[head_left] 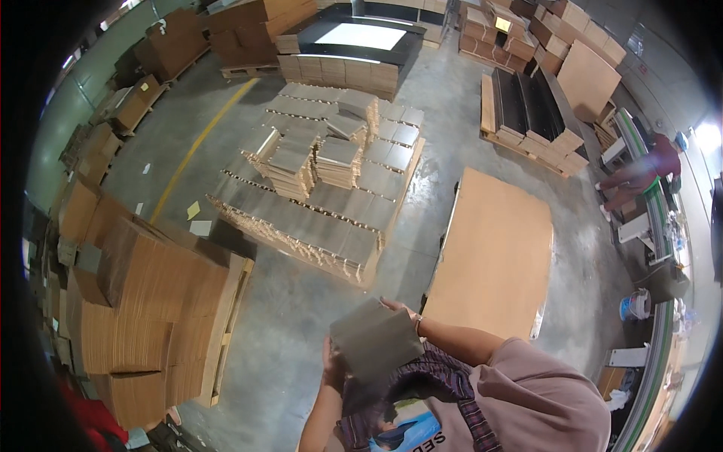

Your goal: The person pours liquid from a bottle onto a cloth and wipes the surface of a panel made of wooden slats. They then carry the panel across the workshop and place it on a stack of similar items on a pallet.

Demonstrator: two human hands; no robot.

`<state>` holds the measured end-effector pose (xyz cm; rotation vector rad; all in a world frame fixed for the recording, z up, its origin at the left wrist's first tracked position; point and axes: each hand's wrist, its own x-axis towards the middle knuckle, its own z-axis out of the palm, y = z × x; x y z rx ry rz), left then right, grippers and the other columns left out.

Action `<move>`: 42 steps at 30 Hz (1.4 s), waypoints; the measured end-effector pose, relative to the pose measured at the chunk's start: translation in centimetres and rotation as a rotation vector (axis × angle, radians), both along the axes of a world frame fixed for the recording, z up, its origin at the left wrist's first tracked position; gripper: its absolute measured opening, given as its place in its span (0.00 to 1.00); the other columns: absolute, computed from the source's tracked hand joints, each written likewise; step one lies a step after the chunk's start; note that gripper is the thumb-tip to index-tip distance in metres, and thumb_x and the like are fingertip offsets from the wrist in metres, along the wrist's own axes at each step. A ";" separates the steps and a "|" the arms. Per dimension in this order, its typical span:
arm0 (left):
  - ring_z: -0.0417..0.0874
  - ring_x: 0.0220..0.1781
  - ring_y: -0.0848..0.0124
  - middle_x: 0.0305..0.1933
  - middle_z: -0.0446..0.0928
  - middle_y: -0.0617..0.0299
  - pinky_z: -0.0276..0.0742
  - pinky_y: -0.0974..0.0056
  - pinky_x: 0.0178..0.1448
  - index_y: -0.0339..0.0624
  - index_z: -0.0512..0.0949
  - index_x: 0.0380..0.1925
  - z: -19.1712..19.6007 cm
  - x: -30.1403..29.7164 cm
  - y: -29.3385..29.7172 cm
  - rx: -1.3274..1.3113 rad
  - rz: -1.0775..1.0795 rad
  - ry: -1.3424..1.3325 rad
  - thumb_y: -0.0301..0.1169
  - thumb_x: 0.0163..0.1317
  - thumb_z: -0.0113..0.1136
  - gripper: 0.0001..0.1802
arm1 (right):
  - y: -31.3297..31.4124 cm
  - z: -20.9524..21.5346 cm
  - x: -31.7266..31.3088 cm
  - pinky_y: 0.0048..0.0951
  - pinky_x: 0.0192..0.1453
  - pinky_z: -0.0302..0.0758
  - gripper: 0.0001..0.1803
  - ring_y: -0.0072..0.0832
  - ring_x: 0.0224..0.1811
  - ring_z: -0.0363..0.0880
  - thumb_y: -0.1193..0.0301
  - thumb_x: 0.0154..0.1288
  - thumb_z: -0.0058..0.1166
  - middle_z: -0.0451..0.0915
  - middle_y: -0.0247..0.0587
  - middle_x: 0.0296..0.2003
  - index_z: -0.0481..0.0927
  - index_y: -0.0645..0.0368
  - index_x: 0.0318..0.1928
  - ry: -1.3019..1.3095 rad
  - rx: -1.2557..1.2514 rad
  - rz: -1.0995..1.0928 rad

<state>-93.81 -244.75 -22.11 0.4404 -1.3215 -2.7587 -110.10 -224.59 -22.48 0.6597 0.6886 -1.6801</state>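
Observation:
Close to my body I carry a flat, rectangular grey board (374, 339), held between both hands; whether it is one board or a stack cannot be seen. My left hand (332, 360) grips its left edge, with part of the fingers hidden under it. At the far right corner, my right hand (399, 307) is closed on the edge. Ahead of me a low pallet load of similar grey boards (331, 215) lies in rows, with several shorter piles (339, 154) standing on top.
A large tan sheet (493, 248) lies to the right of the boards. Stacked brown cardboard (143, 331) on a wooden pallet (230, 331) stands at my left. Black-topped panels (527, 109) sit farther right. A person (648, 169) bends beside a long conveyor (657, 218); a bucket (635, 305) stands near it.

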 end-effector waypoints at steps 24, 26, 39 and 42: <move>0.81 0.54 0.54 0.56 0.80 0.52 0.77 0.50 0.60 0.40 0.75 0.57 -6.8 -34.5 -8.8 0.501 -0.114 -0.728 0.52 0.71 0.41 0.30 | -5.0 -19.1 -25.1 0.36 0.52 0.76 0.27 0.31 0.40 0.79 0.47 0.71 0.51 0.81 0.40 0.42 0.76 0.58 0.54 0.264 0.324 -0.247; 0.81 0.54 0.54 0.55 0.80 0.52 0.77 0.51 0.60 0.39 0.76 0.56 -9.1 -36.8 -9.8 0.411 -0.090 -0.749 0.53 0.69 0.44 0.30 | -5.7 -16.9 -28.1 0.35 0.51 0.77 0.27 0.29 0.40 0.80 0.46 0.71 0.50 0.83 0.38 0.41 0.78 0.58 0.52 0.175 0.215 -0.221; 0.81 0.55 0.57 0.55 0.81 0.54 0.77 0.53 0.59 0.40 0.77 0.56 -18.3 -52.4 -18.2 0.466 -0.290 -0.821 0.57 0.70 0.45 0.33 | -13.1 -20.6 -40.1 0.32 0.47 0.77 0.21 0.28 0.43 0.79 0.53 0.75 0.44 0.82 0.38 0.43 0.77 0.58 0.51 0.240 0.423 -0.177; 0.81 0.55 0.59 0.54 0.81 0.56 0.76 0.54 0.60 0.42 0.76 0.57 -20.3 -55.2 -20.3 0.538 -0.327 -0.835 0.57 0.70 0.46 0.32 | -13.8 -22.7 -41.9 0.28 0.48 0.77 0.16 0.22 0.43 0.75 0.66 0.71 0.52 0.79 0.33 0.43 0.73 0.57 0.55 0.456 0.487 -0.080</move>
